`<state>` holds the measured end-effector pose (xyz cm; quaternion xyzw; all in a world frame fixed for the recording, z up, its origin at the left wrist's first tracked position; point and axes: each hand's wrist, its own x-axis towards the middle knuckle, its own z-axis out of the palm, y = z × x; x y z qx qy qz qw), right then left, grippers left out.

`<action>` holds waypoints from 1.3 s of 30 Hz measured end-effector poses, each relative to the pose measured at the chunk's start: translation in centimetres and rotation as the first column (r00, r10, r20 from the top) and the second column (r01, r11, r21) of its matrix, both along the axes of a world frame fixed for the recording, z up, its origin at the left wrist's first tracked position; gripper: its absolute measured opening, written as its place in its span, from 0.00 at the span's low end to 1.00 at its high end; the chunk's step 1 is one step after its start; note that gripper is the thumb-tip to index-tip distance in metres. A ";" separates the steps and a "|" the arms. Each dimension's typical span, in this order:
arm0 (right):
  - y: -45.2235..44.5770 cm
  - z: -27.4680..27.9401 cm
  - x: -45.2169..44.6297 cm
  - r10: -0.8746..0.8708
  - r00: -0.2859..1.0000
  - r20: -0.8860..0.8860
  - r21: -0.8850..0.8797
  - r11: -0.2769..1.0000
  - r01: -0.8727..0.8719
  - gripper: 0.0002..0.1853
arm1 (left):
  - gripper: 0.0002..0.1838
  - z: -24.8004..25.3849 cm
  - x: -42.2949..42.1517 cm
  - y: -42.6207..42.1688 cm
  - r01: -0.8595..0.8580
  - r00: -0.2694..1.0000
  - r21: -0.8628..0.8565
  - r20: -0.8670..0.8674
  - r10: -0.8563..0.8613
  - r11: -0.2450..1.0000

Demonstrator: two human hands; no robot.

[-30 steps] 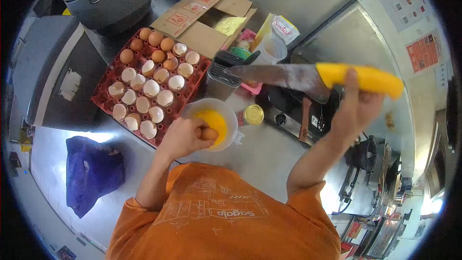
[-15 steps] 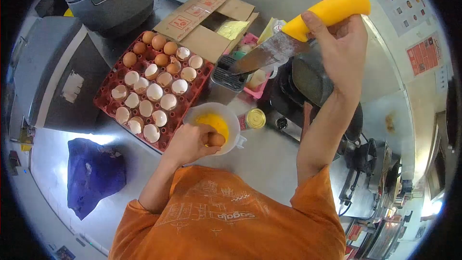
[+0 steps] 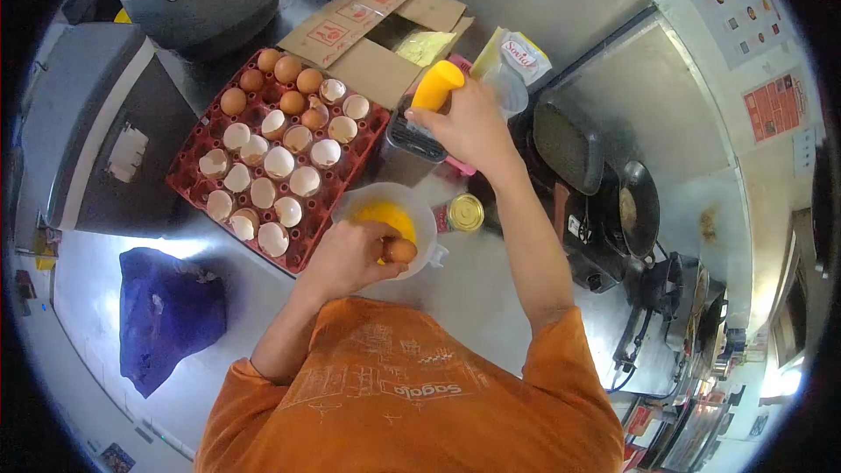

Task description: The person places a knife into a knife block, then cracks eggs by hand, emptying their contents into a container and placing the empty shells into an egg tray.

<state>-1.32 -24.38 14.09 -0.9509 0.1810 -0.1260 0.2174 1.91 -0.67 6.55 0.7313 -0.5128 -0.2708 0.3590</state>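
Note:
Held in my left hand [image 3: 346, 256] is a brown egg [image 3: 400, 251], just above a translucent plastic jug [image 3: 427, 219]. Yellow beaten or broken egg [image 3: 385, 215] lies inside the jug. My right hand [image 3: 469, 127] is closed on a knife by its yellow handle [image 3: 438, 85], over a black slotted holder [image 3: 410, 142]. The blade is hidden, so I cannot tell how far it sits in the slots. Left of the jug, a red egg tray [image 3: 337, 197] carries several whole brown eggs [image 3: 286, 69] and many empty shells [image 3: 279, 163].
A closed can [image 3: 465, 212] stands right of the jug. Behind are an opened cardboard box [image 3: 368, 61] and a yellow-white packet [image 3: 521, 57]. Frying pans [image 3: 639, 208] occupy the right. A grey pot [image 3: 201, 0], a dark cooler box [image 3: 131, 131] and a blue bag [image 3: 168, 320] stand left.
My right hand has brought the knife left and down to the slotted holder; its blade, visible before, is now hidden. My left hand still holds the egg at the jug.

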 end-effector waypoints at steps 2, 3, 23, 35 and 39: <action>0.5 0.3 -0.6 -0.045 0.999 -0.011 0.002 0.999 0.045 0.24 | 0.23 -0.1 0.0 -0.1 -0.066 0.997 0.017 -0.039 0.066 0.998; 1.6 0.8 -1.6 -0.082 0.984 0.156 0.012 0.997 0.082 0.22 | 0.23 -0.2 0.0 -0.1 -0.062 0.997 0.022 -0.039 0.063 0.998; 9.4 -10.8 -13.4 -0.469 0.876 0.110 0.992 0.110 -0.066 0.14 | 0.33 -1.0 -1.7 -0.9 -0.176 0.984 -0.332 -0.040 0.173 0.927; 10.1 -12.7 -13.8 -0.316 0.916 0.247 0.410 0.891 0.197 0.16 | 0.18 -5.4 -1.2 -1.8 -0.137 0.964 -0.360 0.166 0.207 0.923; 9.8 -10.6 -13.7 -0.366 0.924 0.112 0.588 0.774 0.236 0.20 | 0.18 -5.2 -1.1 -1.8 -0.122 0.969 -0.335 0.163 0.186 0.934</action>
